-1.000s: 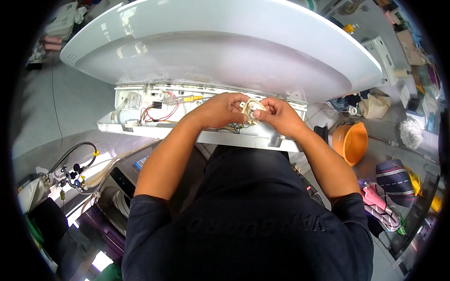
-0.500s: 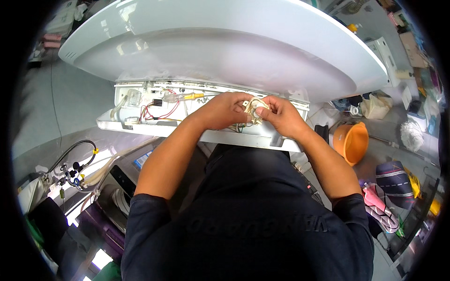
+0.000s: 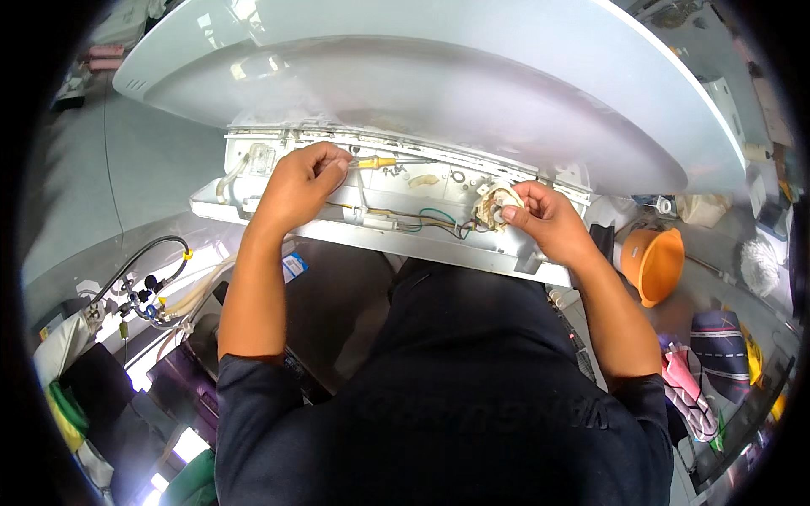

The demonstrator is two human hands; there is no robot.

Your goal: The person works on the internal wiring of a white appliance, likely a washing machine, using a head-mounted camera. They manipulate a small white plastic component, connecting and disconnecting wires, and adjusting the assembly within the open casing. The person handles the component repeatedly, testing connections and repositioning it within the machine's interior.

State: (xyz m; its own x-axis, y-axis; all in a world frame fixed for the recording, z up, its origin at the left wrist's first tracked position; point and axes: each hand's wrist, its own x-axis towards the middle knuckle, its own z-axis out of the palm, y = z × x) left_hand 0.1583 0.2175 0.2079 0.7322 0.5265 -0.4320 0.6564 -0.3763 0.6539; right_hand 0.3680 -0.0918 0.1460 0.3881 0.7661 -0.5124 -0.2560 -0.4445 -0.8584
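My left hand (image 3: 305, 181) is at the left part of a long white open housing (image 3: 405, 245), its fingers closed on the clear end of a screwdriver (image 3: 375, 162). The tool's yellow collar and thin shaft point right, along the tray. In my right hand (image 3: 548, 219), thumb and fingers pinch a round cream-coloured part (image 3: 498, 207) with wires coming out of it, near the housing's right end. Green, yellow and dark wires (image 3: 422, 219) run from it leftward along the housing. Small screws and a loose ring lie beside the screwdriver shaft.
A big glossy white curved cover (image 3: 439, 84) stands along the housing's far side. To the right are an orange bucket (image 3: 651, 263) and folded cloths (image 3: 717, 354). Black hoses with valve fittings (image 3: 152, 295) lie at the left.
My left hand has left the cream part and moved left onto the screwdriver handle. My right hand still holds the part, now lower and farther right in view. The view has shifted slightly.
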